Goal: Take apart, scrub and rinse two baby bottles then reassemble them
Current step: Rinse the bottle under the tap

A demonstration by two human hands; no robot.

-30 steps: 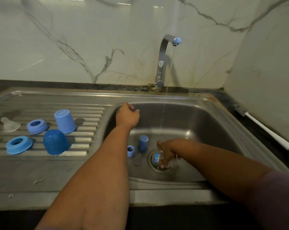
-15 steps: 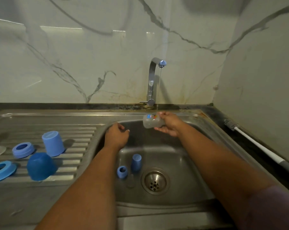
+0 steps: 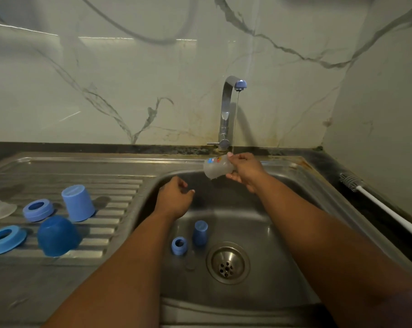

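Gripping a clear, frosted baby bottle body [image 3: 215, 168] at about 12 o'clock over the sink basin [image 3: 283, 223], the right hand [image 3: 244, 172] tilts it sideways under a thin stream from the faucet [image 3: 227, 110]. Small red, blue and orange printed marks sit on its side; none can be read. The left hand [image 3: 175, 201] hovers loosely curled at 11 o'clock, holding nothing. A small blue cap [image 3: 200, 233] and blue ring [image 3: 179, 245] lie by the drain [image 3: 228, 262]. At 9 o'clock on the drainboard [image 3: 120, 185] rest two caps, two rings and a clear teat [image 3: 0, 208].
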